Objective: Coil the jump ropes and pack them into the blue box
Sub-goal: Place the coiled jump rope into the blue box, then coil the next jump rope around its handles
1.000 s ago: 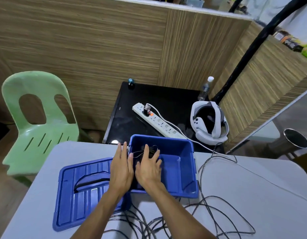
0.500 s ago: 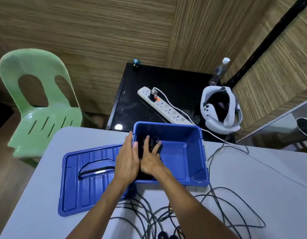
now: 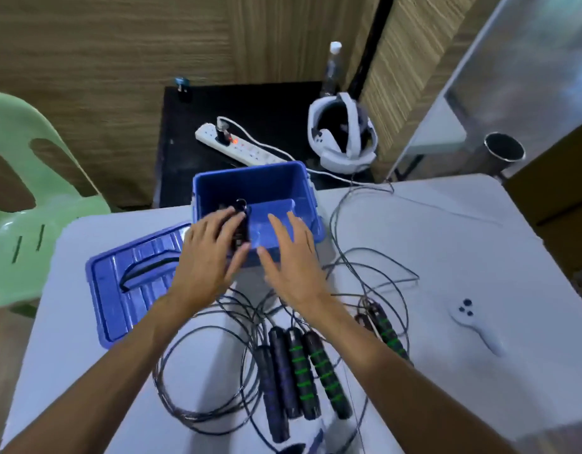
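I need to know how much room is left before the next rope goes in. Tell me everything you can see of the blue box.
The blue box is an open-topped rectangular bin that looks like moulded plastic, upright at the table's far edge. A dark coiled rope sits against its left inner wall; the floor to the right shows bare blue. The left hand covers its near-left rim over the rope; the right hand hovers open over its near rim. Its lid lies to the left.

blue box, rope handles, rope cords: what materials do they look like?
Blue box: moulded plastic, semi-gloss; thin walls with sheen on the floor.
Rope handles: likely foam or soft rubber grips, matte black with green or dark bands; ribbed look.
Rope cords: thin, dark, holding springy loops on the table; possibly coated wire or PVC, too fine to tell.
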Available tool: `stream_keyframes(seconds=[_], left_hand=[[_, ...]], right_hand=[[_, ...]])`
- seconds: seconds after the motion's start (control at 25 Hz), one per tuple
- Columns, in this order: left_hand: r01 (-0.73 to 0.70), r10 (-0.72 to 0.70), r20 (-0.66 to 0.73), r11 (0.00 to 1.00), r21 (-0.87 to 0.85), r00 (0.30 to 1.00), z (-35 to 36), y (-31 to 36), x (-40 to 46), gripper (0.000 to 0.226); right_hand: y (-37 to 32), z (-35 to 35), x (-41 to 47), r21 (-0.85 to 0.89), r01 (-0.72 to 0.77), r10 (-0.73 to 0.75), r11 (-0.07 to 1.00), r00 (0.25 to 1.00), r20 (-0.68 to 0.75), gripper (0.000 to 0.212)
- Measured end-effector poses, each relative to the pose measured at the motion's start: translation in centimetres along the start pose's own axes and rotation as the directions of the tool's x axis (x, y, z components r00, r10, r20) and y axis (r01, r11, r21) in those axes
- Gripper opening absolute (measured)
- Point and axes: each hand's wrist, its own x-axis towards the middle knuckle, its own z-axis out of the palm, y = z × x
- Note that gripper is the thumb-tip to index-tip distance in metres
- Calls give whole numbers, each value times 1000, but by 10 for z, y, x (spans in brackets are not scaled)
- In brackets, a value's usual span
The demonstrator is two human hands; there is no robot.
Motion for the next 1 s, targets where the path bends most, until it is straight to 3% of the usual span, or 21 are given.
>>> stream_keyframes(seconds=[0.08,0.16,0.32,0.44,0.52,0.6,0.68,0.76,1.0], left_hand=[[-210,205,96,977,34,974,-1,24,-18,47],[-332,323,191,943,17,927,7,46,-38,43],[-452,453,237,890,-61,859,18,75,-61,36],[-477,485,242,874,-94,840,15,79,-69,33],[-484,487,281,871,-87,827,11,71,-73,31],[-526,514,365,847,-73,776,9,66,-81,36],[-544,515,455,836,-77,727,12,68,-96,46],[-547,493,542,834,-71,681,19,71,-112,55],[-632,463,671,775,10,579,42,62,-127,64]], right_hand=[[19,-3,-39,-44,-32,29,999,998,-51,62],[33,-3,-79,-67,-89,84,994,994,-68,61],[39,-6,-137,-218,61,-134,974,931,-338,50],[39,-3,-163,-160,129,-187,979,884,-430,47],[40,7,-177,-90,61,-89,994,933,-349,48],[42,25,-191,-122,-48,32,991,990,-137,56],[48,46,-203,-173,-108,120,979,991,64,64],[52,64,-210,-245,-120,164,962,972,168,70],[46,110,-215,-484,-199,194,852,979,-60,98]])
